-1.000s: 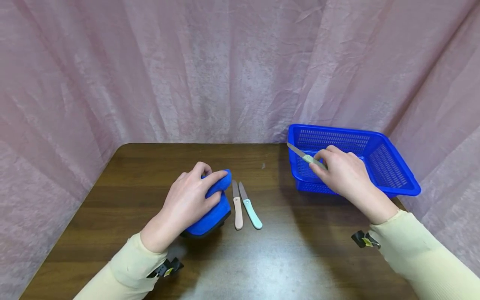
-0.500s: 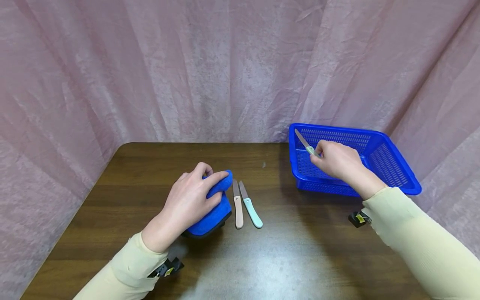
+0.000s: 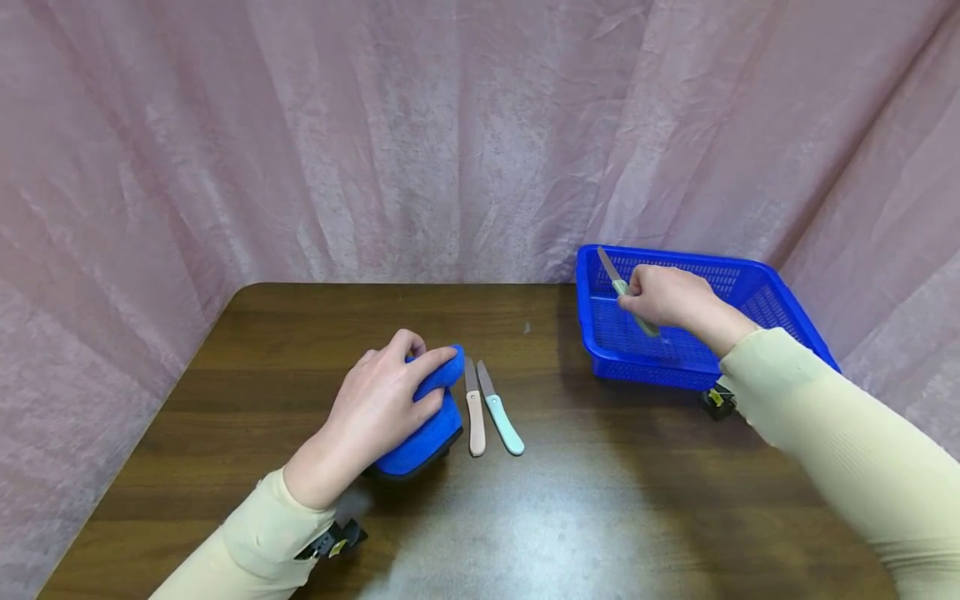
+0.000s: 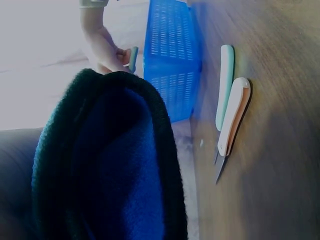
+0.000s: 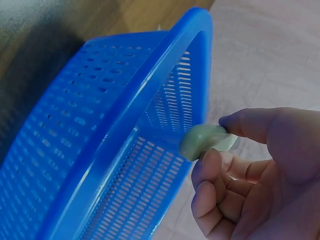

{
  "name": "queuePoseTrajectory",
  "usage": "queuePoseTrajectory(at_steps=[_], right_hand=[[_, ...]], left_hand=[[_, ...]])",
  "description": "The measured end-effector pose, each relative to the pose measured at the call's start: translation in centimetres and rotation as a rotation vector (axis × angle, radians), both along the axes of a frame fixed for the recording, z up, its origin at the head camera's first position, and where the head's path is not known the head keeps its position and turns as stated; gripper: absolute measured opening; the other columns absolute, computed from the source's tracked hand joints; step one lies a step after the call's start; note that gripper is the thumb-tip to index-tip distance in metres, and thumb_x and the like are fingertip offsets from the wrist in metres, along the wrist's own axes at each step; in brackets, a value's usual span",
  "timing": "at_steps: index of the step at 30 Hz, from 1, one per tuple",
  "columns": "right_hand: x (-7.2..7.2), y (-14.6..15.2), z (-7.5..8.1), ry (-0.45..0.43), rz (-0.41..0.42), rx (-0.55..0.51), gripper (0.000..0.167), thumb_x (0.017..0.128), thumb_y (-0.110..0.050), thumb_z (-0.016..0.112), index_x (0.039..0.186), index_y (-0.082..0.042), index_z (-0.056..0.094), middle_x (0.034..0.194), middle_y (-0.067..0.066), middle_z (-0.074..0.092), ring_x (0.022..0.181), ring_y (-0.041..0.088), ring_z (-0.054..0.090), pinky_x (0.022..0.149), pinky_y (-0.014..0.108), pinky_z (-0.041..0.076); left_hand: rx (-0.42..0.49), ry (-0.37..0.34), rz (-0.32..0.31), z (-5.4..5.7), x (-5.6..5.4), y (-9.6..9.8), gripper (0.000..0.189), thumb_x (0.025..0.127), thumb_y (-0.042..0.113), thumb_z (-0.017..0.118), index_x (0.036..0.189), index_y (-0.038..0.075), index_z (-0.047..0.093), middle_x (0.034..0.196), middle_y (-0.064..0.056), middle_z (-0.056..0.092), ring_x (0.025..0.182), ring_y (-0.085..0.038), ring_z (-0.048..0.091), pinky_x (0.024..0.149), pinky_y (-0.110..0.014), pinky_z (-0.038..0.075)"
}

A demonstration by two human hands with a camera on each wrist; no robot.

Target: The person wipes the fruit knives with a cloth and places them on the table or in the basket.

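My right hand (image 3: pixel 670 296) pinches a green-handled knife (image 3: pixel 647 326) between thumb and fingers, over the left part of a blue perforated basket (image 3: pixel 641 363). The blade points up and away, toward the basket's back left corner. In the right wrist view, the knife's handle end (image 5: pixel 197 142) shows by the basket's rim. My left hand (image 3: pixel 378 396) grips a folded blue cloth (image 3: pixel 423 437) with dark edging. Just right of the cloth, a beige-handled knife (image 3: pixel 476 423) and a mint-handled knife (image 3: pixel 506 427) lie side by side, blades pointing away from me.
A brown wooden table (image 3: pixel 262 400) carries everything. The basket stands at its back right. Pink curtains (image 3: pixel 420 142) hang behind the table and along both sides.
My right hand has moved the green-handled knife away from me, farther over the basket, and turned its blade to point more away. The left hand and cloth are almost unchanged.
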State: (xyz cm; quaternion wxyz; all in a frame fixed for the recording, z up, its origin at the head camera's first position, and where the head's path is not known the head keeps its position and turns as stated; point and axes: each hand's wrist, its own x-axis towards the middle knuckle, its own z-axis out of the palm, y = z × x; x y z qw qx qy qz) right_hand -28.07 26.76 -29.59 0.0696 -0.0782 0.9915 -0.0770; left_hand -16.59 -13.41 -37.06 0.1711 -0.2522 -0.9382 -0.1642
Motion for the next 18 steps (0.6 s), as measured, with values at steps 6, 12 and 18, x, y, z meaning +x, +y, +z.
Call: queuePoseTrajectory(at_steps=[6,12,18], right_hand=[[-0.3,-0.4,0.3,-0.029,0.008,0.028,0.028,0.106,-0.036,0.064,0.091,-0.012,0.064,0.083,0.005,0.066,0.081,0.029,0.059,0.073,0.052,0.048],[-0.8,-0.7,0.6,-0.071,0.003,0.061,0.036,0.106,-0.037,0.061,0.078,-0.015,0.064,0.077,0.004,0.066,0.080,0.028,0.061,0.074,0.054,0.050],[-2.1,-0.6,0.7,-0.162,-0.008,0.103,0.043,0.108,-0.039,0.059,0.073,-0.015,0.067,0.076,0.004,0.067,0.079,0.027,0.063,0.077,0.055,0.052]], left_hand=[[-0.002,0.036,-0.012,0.2,0.1,-0.1,0.047,0.095,0.020,0.079,0.142,0.022,0.076,0.117,-0.011,0.063,0.087,-0.025,0.066,0.083,-0.048,0.055],[-0.006,0.041,-0.012,0.2,0.4,-0.3,0.047,0.096,0.019,0.078,0.143,0.022,0.076,0.117,-0.011,0.063,0.087,-0.025,0.065,0.082,-0.048,0.055],[-0.001,0.037,-0.002,0.2,0.6,-0.4,0.048,0.095,0.020,0.079,0.143,0.023,0.076,0.118,-0.010,0.063,0.088,-0.025,0.065,0.082,-0.047,0.055]])
